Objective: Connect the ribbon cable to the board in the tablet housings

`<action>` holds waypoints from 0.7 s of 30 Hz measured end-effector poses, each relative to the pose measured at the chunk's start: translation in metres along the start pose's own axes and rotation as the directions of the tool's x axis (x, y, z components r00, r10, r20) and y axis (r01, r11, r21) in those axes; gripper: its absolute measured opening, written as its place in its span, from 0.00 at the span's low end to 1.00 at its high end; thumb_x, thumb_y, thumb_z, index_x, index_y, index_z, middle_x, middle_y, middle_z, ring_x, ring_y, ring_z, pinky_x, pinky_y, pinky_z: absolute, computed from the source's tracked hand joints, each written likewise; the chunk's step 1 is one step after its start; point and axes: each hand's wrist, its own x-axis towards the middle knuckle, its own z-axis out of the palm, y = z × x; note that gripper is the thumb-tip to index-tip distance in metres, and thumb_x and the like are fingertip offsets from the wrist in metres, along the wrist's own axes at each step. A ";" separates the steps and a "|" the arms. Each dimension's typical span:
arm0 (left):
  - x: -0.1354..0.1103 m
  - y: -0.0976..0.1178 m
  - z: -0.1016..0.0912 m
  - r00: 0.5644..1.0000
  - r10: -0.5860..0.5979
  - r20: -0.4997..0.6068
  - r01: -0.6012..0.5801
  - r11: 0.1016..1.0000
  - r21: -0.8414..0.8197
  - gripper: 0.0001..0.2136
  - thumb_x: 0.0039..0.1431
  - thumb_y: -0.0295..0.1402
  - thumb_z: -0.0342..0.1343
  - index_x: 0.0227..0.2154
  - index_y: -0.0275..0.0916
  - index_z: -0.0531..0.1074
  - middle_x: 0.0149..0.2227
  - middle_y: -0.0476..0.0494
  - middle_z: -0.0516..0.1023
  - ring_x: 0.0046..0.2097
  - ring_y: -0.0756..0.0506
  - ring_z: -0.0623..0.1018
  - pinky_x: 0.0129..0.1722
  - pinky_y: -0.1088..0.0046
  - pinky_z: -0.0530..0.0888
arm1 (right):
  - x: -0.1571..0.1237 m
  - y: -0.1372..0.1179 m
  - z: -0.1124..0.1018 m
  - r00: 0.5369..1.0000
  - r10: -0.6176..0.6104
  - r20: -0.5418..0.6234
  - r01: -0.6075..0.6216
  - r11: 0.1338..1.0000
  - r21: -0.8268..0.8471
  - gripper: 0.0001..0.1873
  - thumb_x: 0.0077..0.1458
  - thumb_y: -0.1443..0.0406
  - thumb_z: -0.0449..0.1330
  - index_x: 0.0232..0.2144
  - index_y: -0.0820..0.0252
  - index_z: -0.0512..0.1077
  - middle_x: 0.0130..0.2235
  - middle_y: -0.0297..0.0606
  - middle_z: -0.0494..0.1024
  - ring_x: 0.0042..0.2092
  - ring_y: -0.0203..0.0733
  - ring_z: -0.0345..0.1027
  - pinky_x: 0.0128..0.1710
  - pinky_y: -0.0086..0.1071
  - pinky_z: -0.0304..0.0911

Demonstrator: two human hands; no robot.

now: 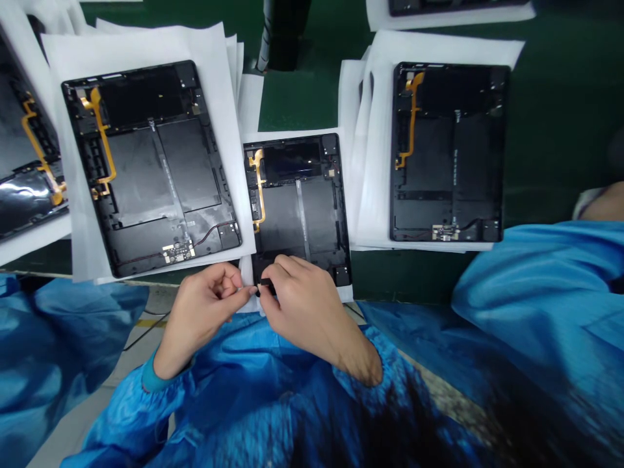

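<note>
Green bench [550, 130]: white paper sheets [439, 49], black tablet frames [446, 153] on them.

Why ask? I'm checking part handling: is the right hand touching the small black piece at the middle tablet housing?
Touching. The head view shows the right hand gripping the small black piece near the bottom edge of the black tablet housing.

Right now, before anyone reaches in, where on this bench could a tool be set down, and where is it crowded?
Green mat shows between the left tablet housing and right tablet housing, and beyond the right one. Crowded: the middle housing, where the left hand and right hand meet, and the overlapping paper sheets.
</note>
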 end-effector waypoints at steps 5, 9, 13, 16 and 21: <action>0.002 -0.002 0.002 1.000 0.013 -0.024 -0.013 1.000 0.008 0.18 0.49 0.47 0.63 0.27 0.37 0.66 0.20 0.56 0.64 0.20 0.55 0.65 0.20 0.82 0.62 | -0.001 0.001 -0.001 1.000 -0.007 -0.012 0.007 1.000 0.004 0.07 0.58 0.66 0.55 0.31 0.60 0.73 0.32 0.36 0.76 0.35 0.40 0.69 0.32 0.36 0.56; 0.002 0.000 0.002 1.000 0.009 -0.020 -0.008 1.000 0.015 0.18 0.49 0.47 0.62 0.27 0.37 0.66 0.20 0.56 0.64 0.19 0.55 0.65 0.19 0.82 0.61 | -0.002 0.003 0.000 0.999 -0.033 -0.025 0.034 0.999 0.022 0.09 0.59 0.66 0.54 0.31 0.61 0.73 0.32 0.36 0.76 0.36 0.40 0.69 0.34 0.35 0.58; 0.000 0.004 0.002 1.000 -0.007 -0.006 0.007 1.000 0.001 0.18 0.49 0.48 0.62 0.27 0.37 0.67 0.20 0.56 0.64 0.19 0.55 0.65 0.18 0.82 0.61 | -0.002 0.004 0.001 0.998 -0.049 -0.031 0.050 0.998 0.027 0.09 0.60 0.66 0.54 0.31 0.61 0.73 0.32 0.36 0.76 0.36 0.40 0.69 0.34 0.35 0.59; 0.000 0.005 0.001 1.000 -0.014 0.006 0.014 1.000 -0.006 0.18 0.49 0.47 0.63 0.27 0.37 0.67 0.20 0.56 0.64 0.19 0.55 0.66 0.18 0.83 0.62 | -0.001 0.004 0.000 0.998 -0.052 -0.019 0.052 0.998 0.021 0.08 0.59 0.66 0.55 0.31 0.61 0.73 0.33 0.36 0.76 0.36 0.40 0.69 0.34 0.35 0.59; 0.001 0.006 -0.004 0.998 -0.021 0.067 0.028 0.993 -0.112 0.18 0.46 0.43 0.66 0.26 0.37 0.65 0.19 0.57 0.64 0.17 0.55 0.66 0.15 0.83 0.61 | -0.002 0.004 0.000 0.999 -0.048 0.005 0.048 0.999 0.006 0.08 0.60 0.66 0.55 0.32 0.61 0.73 0.33 0.36 0.76 0.37 0.40 0.70 0.36 0.35 0.60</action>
